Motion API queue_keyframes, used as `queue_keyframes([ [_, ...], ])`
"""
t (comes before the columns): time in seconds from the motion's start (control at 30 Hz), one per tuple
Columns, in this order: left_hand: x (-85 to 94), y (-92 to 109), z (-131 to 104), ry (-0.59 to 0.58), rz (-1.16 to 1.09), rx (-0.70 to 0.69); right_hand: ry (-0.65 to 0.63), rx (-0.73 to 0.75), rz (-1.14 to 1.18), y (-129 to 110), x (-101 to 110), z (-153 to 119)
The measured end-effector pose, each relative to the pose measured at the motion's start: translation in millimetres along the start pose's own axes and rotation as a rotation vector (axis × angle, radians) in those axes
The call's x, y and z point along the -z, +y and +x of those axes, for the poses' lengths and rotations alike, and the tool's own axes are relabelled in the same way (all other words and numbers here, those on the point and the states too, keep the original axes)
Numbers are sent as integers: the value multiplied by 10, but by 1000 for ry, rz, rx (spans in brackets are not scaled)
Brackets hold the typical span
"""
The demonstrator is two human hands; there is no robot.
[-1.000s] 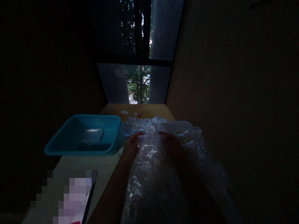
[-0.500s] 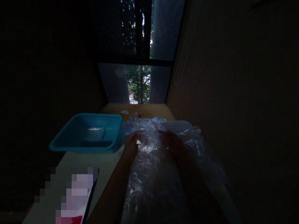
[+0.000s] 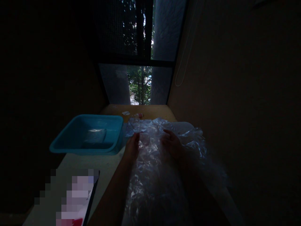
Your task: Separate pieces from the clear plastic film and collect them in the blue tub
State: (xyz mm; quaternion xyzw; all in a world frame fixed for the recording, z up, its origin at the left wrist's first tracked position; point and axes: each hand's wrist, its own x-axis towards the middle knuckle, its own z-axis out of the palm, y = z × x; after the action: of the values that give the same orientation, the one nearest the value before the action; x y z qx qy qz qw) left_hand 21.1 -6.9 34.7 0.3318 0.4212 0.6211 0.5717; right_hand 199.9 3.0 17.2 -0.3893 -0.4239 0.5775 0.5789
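Crinkled clear plastic film (image 3: 152,163) lies over the middle of the table and runs down toward me, with more of it spread to the right. My left hand (image 3: 133,145) is at the left edge of the film, its fingers closed on that edge. On the other side, my right hand (image 3: 172,142) rests at the film with its index finger lifted and apart from the other fingers. The right hand is dark, and its lower fingers are hard to make out. A flat, pale shape shows under the film between the hands.
A blue basin (image 3: 114,133) with a clear plastic packet (image 3: 95,135) inside stands at the left. Nearer is a blurred-out flat device (image 3: 80,201) on the table (image 3: 108,169). Behind, a small bottle (image 3: 139,115) and white scrap (image 3: 125,113) lie before the window.
My right hand has opened somewhat, its index finger lifting from the film. My left hand has shifted slightly left, its fingers drawn in. The film between them has changed its creases.
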Motion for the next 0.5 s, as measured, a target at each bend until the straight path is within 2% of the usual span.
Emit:
queue_keyframes([
  [0.13,-11,-6,-18,-62,-47,59,46,56,54,15,-3,22],
  [0.27,9,-55,-15,-114,17,46,83,57,135,-23,-17,17],
  [0.5,76,-63,-3,-209,12,16,-38,-70,180,-153,-6,-46],
])
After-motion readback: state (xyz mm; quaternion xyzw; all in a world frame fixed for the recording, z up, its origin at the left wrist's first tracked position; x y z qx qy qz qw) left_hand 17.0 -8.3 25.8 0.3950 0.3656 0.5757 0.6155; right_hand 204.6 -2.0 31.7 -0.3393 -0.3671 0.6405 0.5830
